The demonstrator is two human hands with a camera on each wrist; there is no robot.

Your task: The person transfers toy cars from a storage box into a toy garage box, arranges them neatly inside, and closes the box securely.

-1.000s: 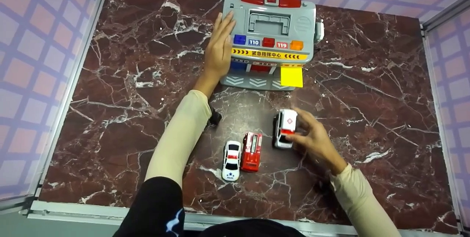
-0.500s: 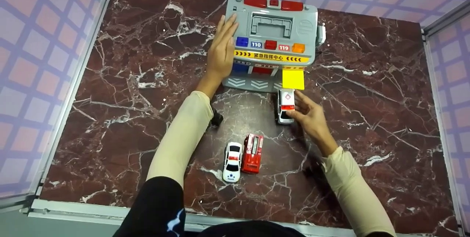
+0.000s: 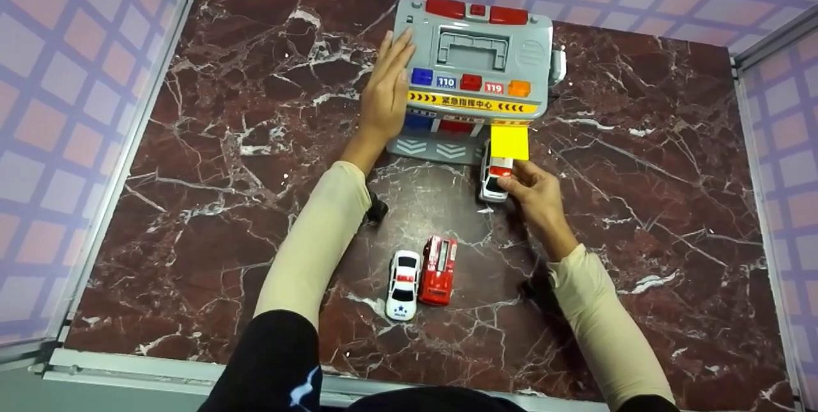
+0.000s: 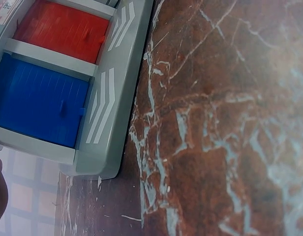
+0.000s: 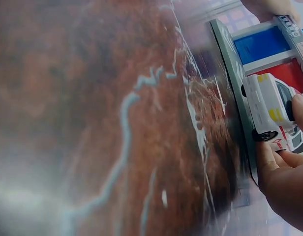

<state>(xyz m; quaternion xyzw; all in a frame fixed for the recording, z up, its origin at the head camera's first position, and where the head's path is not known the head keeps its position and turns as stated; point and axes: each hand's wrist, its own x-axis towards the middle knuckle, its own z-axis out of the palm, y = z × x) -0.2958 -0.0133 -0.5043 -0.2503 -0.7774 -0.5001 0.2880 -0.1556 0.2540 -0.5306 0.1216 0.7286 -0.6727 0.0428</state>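
A grey toy rescue station (image 3: 415, 48) stands at the back, with a raised yellow door (image 3: 510, 142) at its right bay. My left hand (image 3: 383, 99) rests with straight fingers along the station's left side. Its blue door (image 4: 41, 98) and red door (image 4: 63, 32) are down in the left wrist view. Between thumb and fingers my right hand (image 3: 537, 191) pinches a white toy ambulance (image 3: 493, 187) by its sides. The ambulance's rear part lies beneath the yellow door, partly hidden by it, over the grey ramp.
A white toy police car (image 3: 402, 300) and a red toy fire truck (image 3: 438, 284) stand side by side on the marble-patterned table (image 3: 223, 259), nearer the front. Checkered panels (image 3: 83, 112) border the table at the back and sides.
My right hand has moved the ambulance away from me, from the table to the right bay, under the yellow door. The left hand has stayed against the station.
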